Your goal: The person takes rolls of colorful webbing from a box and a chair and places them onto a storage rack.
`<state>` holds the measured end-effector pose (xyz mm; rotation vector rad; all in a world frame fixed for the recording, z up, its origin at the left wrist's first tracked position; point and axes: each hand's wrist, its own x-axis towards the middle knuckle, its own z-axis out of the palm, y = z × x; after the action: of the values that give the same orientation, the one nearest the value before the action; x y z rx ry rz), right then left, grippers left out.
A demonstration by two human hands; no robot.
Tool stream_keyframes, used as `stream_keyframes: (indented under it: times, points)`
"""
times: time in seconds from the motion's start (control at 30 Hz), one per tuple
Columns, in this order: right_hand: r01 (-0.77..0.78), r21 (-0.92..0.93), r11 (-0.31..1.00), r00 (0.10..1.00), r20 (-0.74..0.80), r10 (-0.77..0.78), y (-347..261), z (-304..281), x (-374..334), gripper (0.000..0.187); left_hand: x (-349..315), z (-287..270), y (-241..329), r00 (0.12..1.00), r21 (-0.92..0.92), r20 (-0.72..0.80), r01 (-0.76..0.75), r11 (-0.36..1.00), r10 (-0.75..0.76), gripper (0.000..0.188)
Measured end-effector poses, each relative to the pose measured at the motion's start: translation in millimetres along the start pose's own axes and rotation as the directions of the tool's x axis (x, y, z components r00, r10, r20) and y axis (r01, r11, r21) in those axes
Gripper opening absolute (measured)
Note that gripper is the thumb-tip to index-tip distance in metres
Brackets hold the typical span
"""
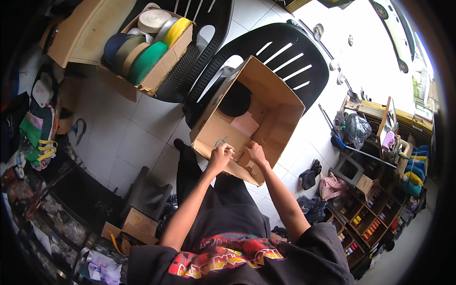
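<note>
Now I see my left hand (221,154) pinching a small green thing at the near flap of the open brown cardboard box (266,102) on the black plastic chair (294,57); my right hand (257,153) grips that flap. Beyond-left of it, a box of webbing rolls (149,50); white tile floor (128,128) beneath.

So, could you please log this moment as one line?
left hand: on cardboard box near edge | right hand: on same edge | box: open, on black chair
</note>
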<state>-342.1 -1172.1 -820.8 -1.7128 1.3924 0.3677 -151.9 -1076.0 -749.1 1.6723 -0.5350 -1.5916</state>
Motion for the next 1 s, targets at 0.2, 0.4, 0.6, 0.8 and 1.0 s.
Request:
stream_keyframes:
  times: [0.2, 0.4, 0.6, 0.8, 1.0]
  points:
    - [0.027, 0.056, 0.998, 0.990, -0.143, -0.018, 31, 7, 138, 0.035, 138, 20, -52, 0.963, 0.060, -0.098, 0.258, 0.964, -0.252, 0.021]
    - [-0.067, -0.201, 0.977, 0.996, -0.079, 0.051, 67, 4, 256, 0.064, 248, 30, -68, 0.890, 0.307, -0.386, 0.373, 0.876, -0.244, 0.036]
    - [0.155, 0.289, 0.945, 0.978, -0.182, -0.105, 30, 29, 330, 0.069, 303, -26, -128, 0.948, 0.294, -0.308, 0.179, 0.939, -0.084, 0.072]
    - [-0.112, 0.063, 0.992, 0.944, -0.304, 0.126, 64, 44, 348, 0.068, 325, -17, -133, 0.965, 0.387, -0.247, 0.185, 0.903, -0.092, 0.083]
    - [-0.010, 0.195, 0.981, 0.918, -0.387, 0.086, 73, 42, 262, 0.062, 272, 7, -111, 0.879, 0.040, -0.401, 0.298, 0.954, -0.258, 0.066]
